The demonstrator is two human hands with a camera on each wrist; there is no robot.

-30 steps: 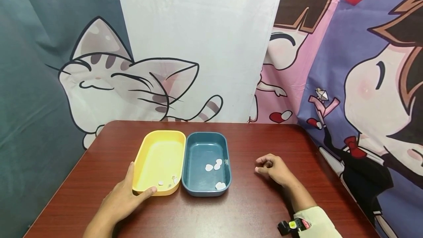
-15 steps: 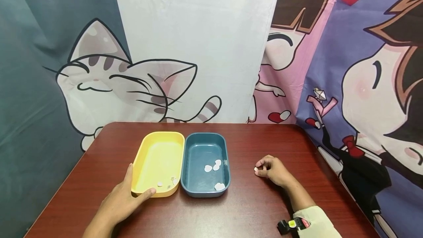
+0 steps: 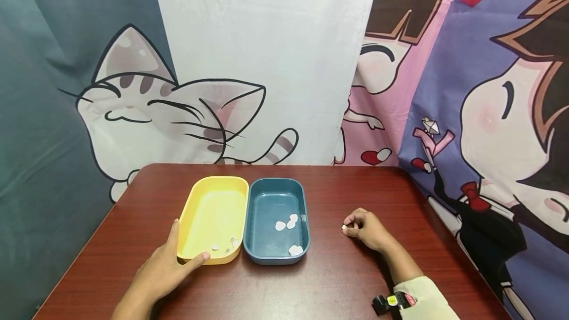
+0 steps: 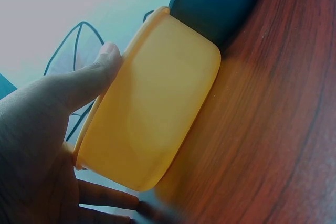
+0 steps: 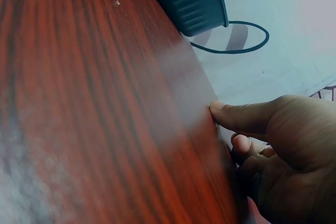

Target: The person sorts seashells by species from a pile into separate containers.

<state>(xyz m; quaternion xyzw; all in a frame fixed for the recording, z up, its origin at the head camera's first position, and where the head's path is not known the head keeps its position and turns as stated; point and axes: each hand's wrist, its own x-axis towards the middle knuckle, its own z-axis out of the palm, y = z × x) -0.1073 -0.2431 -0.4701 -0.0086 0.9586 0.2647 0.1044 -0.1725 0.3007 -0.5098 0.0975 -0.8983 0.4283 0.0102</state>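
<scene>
My left hand lies at the near left corner of a yellow tray, thumb along the near rim and straight fingers against the left side. In the left wrist view, the thumb touches the rim of the yellow tray. A few small pale pieces lie at that tray's near end. On the right, my right hand pinches a small white piece low over the table. The right wrist view shows the right hand with thumb extended; the piece is not discernible there.
A blue tray stands close beside the yellow one, with several flat white pieces in it. The brown table ends at a printed cloth backdrop behind and at the sides.
A white piece now shows at my right fingertips, where none was visible a second ago. My left hand and both trays stay in place; the head view has shifted slightly.
</scene>
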